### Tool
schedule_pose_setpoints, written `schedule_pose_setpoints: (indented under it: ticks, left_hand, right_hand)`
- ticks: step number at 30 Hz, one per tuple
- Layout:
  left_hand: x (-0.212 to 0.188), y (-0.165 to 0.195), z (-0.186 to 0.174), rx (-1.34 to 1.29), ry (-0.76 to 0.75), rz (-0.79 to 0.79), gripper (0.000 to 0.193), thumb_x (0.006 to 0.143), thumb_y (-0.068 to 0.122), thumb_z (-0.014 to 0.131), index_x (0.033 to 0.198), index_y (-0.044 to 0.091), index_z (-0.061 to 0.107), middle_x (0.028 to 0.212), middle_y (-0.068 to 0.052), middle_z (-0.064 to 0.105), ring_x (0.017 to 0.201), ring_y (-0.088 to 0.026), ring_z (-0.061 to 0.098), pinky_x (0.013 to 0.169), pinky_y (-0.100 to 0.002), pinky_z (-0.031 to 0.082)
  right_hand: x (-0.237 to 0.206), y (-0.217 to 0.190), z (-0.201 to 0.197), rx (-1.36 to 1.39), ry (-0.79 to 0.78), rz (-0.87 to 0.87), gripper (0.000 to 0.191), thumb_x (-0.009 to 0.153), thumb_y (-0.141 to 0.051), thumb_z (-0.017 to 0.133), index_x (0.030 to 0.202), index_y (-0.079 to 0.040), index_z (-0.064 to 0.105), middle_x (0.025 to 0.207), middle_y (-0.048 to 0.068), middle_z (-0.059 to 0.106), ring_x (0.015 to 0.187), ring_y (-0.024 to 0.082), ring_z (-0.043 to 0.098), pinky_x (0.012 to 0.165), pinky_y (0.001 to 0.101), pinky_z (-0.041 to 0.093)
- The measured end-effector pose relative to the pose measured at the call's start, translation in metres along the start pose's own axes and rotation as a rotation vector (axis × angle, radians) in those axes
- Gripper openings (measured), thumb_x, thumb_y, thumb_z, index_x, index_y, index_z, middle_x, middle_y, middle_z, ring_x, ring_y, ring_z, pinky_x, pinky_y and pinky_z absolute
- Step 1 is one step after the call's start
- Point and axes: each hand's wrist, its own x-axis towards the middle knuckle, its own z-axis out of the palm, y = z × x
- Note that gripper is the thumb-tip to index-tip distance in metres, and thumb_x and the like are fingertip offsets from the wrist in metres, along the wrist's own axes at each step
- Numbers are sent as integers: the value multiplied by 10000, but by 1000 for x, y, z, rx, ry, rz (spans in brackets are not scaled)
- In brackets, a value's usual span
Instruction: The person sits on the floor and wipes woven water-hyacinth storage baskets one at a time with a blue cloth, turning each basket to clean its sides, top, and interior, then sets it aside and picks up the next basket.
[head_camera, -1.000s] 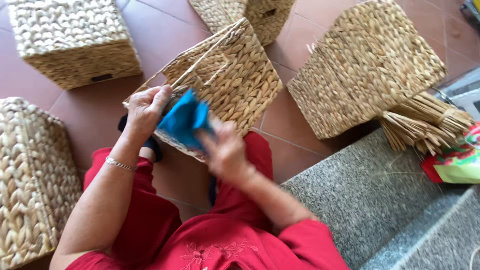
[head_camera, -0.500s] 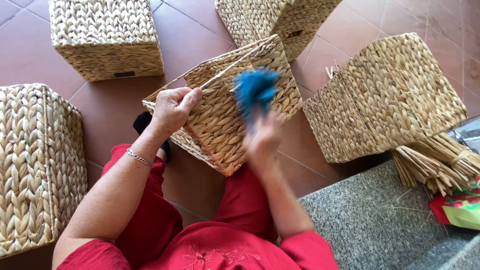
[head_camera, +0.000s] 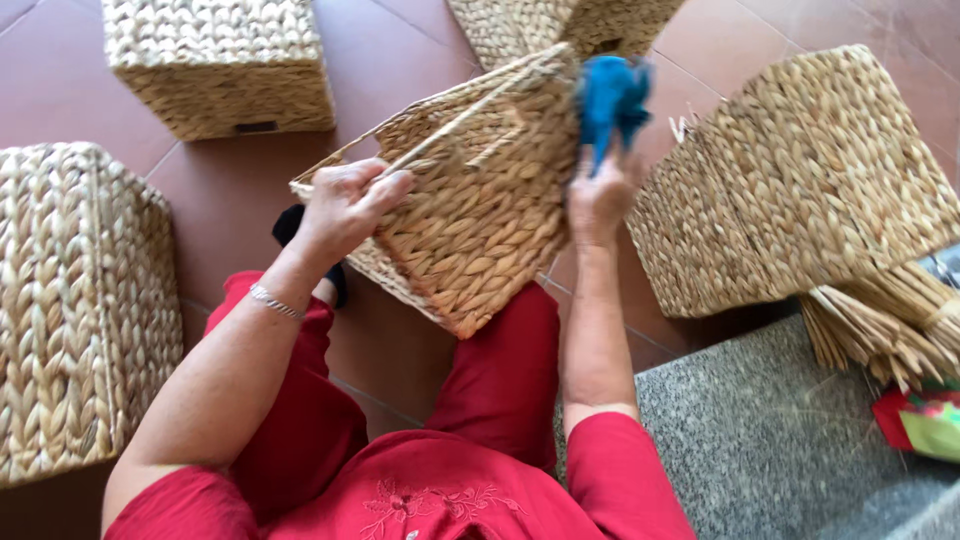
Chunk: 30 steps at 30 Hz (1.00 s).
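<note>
Woven basket (head_camera: 470, 230) tilted between hands, left hand (head_camera: 345, 205) gripping its rim, right hand (head_camera: 600, 195) pinching blue cloth (head_camera: 612, 95)

A single head-worn camera looks steeply down over the person's lap, close to both hands. It faces the tiled floor (head_camera: 400, 40) farther ahead.

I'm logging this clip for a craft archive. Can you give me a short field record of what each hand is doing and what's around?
left hand: grips the rim of the tilted woven basket
right hand: holds a blue cloth against the basket's far edge
basket support: rests on the person's lap
surroundings: other woven baskets on red floor tiles
right side: straw bundle on a granite ledge
</note>
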Motion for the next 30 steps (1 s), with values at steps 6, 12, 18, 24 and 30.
schedule_pose_setpoints:
  ticks: [6, 12, 18, 24, 30]
  left_hand:
    - [5, -3, 8, -44, 129, -67, 291, 1033, 285, 668, 924, 30, 756, 665, 30, 603, 642, -40, 505, 574, -268, 439]
    - [11, -2, 3, -35, 123, -176, 285, 994, 319, 680, 959, 53, 776, 667, -28, 646, 616, -50, 553, 555, -291, 471]
    - [15, -2, -2, 43, 78, -33, 305, 977, 366, 682, 1003, 78, 777, 775, -45, 738, 683, -61, 663, 637, -280, 534]
    - [21, -6, -4, 49, 63, -39, 373, 997, 410, 639, 969, 59, 760, 686, -78, 670, 638, -107, 588, 604, -330, 507]
    - [20, -9, -6, 58, 105, -111, 415, 1024, 415, 601, 899, 46, 744, 638, -86, 615, 592, -103, 538, 600, -330, 495]
  right_hand:
    - [-80, -65, -44, -72, -53, -201, 521, 976, -181, 684, 1452, -10, 558, 1307, 350, 520, 1237, 582, 480, 1151, 582, 365]
    - [-155, -114, -64, 284, -182, -542, 603, 827, -116, 729, 1412, -57, 596, 1280, 286, 552, 1149, 498, 533, 1045, 571, 446]
    - [-36, -40, 4, -59, -24, -386, 584, 955, -172, 698, 1496, -11, 548, 1429, 340, 490, 1302, 539, 489, 1111, 628, 382]
    - [4, -18, 7, 3, 35, -34, 452, 1049, -191, 668, 1455, -5, 597, 1342, 379, 506, 1218, 576, 481, 1061, 627, 388]
    - [-125, -104, -59, -27, -214, -424, 608, 851, -124, 690, 1424, 46, 574, 1190, 364, 534, 1085, 543, 532, 1025, 612, 444]
